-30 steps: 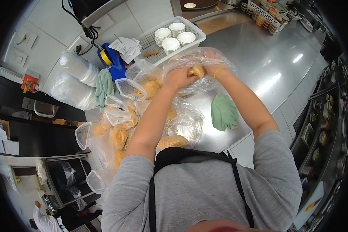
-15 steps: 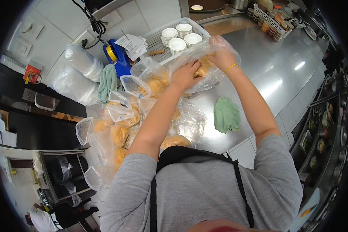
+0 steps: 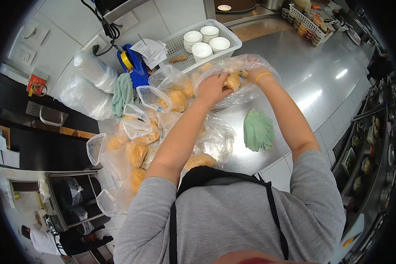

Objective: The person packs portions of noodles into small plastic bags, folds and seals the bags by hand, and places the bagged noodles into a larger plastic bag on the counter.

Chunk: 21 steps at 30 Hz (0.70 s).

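A large clear plastic bag (image 3: 244, 94) lies on the steel counter, with knotted small bags of tan, stringy food that looks like noodles (image 3: 233, 82) in its mouth. My left hand (image 3: 212, 90) is at the bag's near-left side, fingers and thumb curled on the film beside a noodle bundle. My right hand (image 3: 256, 74) reaches under the film on the right side; its fingers are mostly hidden. To the left and below my left forearm, several more clear bags of noodles (image 3: 137, 153) are heaped, some with open mouths. A green cloth (image 3: 258, 130) rests between my forearms.
Behind the large bag stands a white perforated basket (image 3: 234, 40) holding stacked white bowls (image 3: 201, 50). A blue tape dispenser (image 3: 138, 70), receipts on a spike (image 3: 150, 50) and another cloth (image 3: 123, 94) sit at left. The steel counter (image 3: 303, 83) extends right. A co-worker (image 3: 44, 240) is at far lower left.
My right hand has moved down from the bag's upper edge and now reaches under the film. The bag's top has sunk lower, exposing more noodle bundles. My left hand has shifted slightly.
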Tool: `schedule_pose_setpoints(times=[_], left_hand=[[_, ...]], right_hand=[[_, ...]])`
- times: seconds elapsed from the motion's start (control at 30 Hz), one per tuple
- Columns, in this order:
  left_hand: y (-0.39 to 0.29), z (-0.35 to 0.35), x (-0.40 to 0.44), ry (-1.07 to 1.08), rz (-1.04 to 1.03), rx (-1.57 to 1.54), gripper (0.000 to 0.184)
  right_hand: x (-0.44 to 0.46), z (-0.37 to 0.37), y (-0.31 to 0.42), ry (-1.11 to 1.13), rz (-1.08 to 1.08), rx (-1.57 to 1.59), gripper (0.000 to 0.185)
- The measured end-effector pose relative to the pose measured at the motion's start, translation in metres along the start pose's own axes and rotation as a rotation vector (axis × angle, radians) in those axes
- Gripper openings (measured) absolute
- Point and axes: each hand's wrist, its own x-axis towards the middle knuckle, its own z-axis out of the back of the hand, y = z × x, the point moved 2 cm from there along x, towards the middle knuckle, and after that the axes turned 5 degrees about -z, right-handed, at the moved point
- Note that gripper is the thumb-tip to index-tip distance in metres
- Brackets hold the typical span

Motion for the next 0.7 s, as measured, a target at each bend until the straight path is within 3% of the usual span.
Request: schedule_pose_setpoints(times=[0.1,0.17,0.2,0.23,0.27,0.33,0.4,0.47,0.5,0.57,0.63,0.7], left_hand=[[0.001,0.007,0.002,0.128,0.046,-0.05,0.053],[-0.004,0.01,0.004,-0.089,-0.074,0.168,0.051],[-0.006,0.014,0.009,-0.08,-0.08,0.169,0.051],[-0.007,0.019,0.018,0.088,0.062,0.014,0.053],[-0.007,0.019,0.025,0.255,0.202,-0.138,0.056],[-0.002,0.009,0.038,0.203,0.186,-0.136,0.056],[0.007,0.001,0.049,0.158,0.177,-0.126,0.056],[0.014,-0.004,0.064,0.15,0.3,-0.094,0.053],[0.007,0.001,0.073,0.163,0.289,-0.086,0.053],[-0.01,0.011,0.087,0.436,0.542,-0.313,0.054],[0.007,-0.015,0.1,0.406,0.483,-0.374,0.058],[-0.013,-0.011,0.106,0.498,0.47,-0.313,0.057]], right_hand=[[-0.038,0.068,0.029,0.364,0.005,0.092,0.034],[-0.062,0.1,0.025,0.176,0.437,0.467,0.029],[-0.072,0.112,0.017,0.172,0.526,0.794,0.028],[-0.08,0.118,0.005,0.159,0.605,1.124,0.026],[-0.082,0.114,-0.012,0.15,0.594,1.132,0.026],[-0.07,0.099,-0.061,-0.189,0.229,1.696,0.026],[-0.046,0.038,-0.095,-0.112,-0.25,1.469,0.03],[-0.039,-0.024,-0.103,0.194,-0.325,1.215,0.036],[-0.038,-0.047,-0.101,0.197,-0.327,1.309,0.037],[-0.035,-0.071,-0.091,0.202,-0.333,1.417,0.038],[-0.032,-0.08,-0.083,0.1,-0.274,1.547,0.038],[-0.021,-0.08,-0.086,0.165,-0.221,1.53,0.038]])
